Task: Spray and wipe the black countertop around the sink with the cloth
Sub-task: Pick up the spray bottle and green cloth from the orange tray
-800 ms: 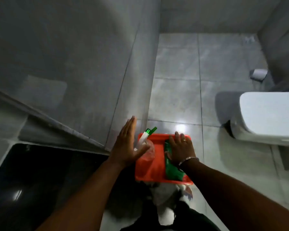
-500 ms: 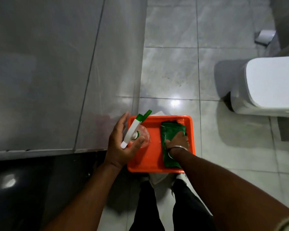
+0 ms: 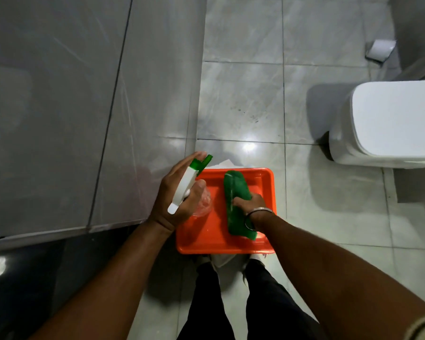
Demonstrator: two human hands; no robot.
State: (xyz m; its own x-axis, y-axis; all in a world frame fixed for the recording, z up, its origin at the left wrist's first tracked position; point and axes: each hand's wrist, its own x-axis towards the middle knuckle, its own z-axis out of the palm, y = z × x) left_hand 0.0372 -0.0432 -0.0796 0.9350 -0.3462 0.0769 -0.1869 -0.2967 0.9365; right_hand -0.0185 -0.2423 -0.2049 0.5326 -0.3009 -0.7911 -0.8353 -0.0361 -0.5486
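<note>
since a moment ago my left hand [image 3: 174, 197] has gone from reaching with open fingers to wrapping the spray bottle [image 3: 185, 190] at its neck, nozzle toward the top of the frame, so i can lift it clear. my right hand [image 3: 249, 204] is pinched shut on the green cloth [image 3: 236, 192], which lies in the orange tray [image 3: 206, 239] at lower centre; the tray keeps both tools together. black countertop [image 3: 22, 278] shows at the lower left, unwiped i judge. a white toilet [image 3: 390, 123] sits at the right edge.
</note>
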